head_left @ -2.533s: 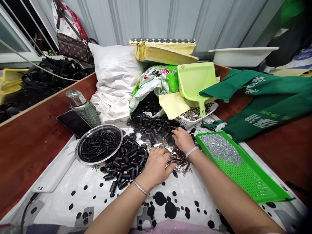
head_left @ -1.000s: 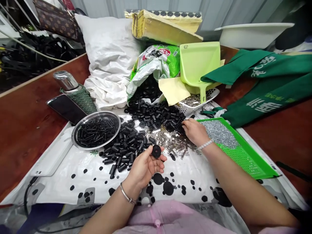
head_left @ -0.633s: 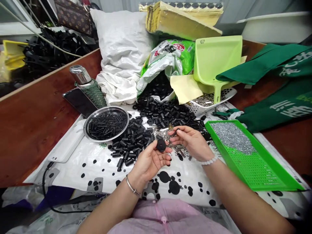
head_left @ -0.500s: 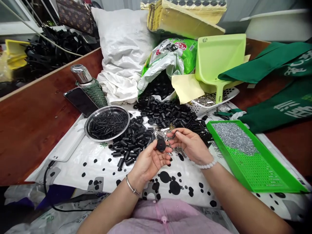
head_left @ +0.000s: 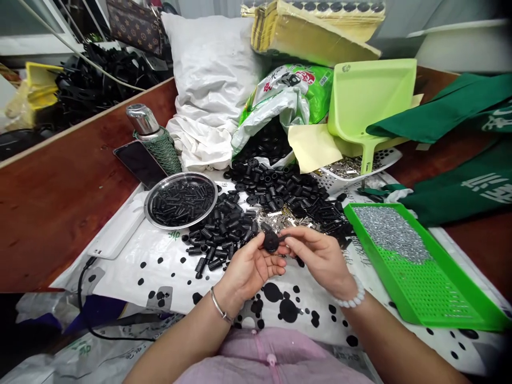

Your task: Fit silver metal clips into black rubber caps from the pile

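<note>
Nearest, the left hand [head_left: 250, 266] is cupped palm-up with a round black part [head_left: 271, 242] pinched at its fingertips, lifted off the spotted white sheet [head_left: 168, 266] where it can be seen and worked on. The right hand [head_left: 320, 258] meets it from the right, fingertips closed on something small against the part — too small to make out.

Supplies ring the hands within short reach: a heap of black tubes [head_left: 224, 232] just left and beyond, loose silvery metal clips [head_left: 280, 216] straight ahead, a green perforated tray [head_left: 416, 266] of tiny metal bits to the right, and a steel dish [head_left: 181, 200] of black pieces to the left.

The bare sheet near the body is the only open room — the tray's raised rim bounds it on the right. Farther off, a bottle [head_left: 154, 141], a phone [head_left: 140, 162], a white sack [head_left: 212, 80] and a lime dustpan [head_left: 370, 101] crowd the desk [head_left: 60, 197].
</note>
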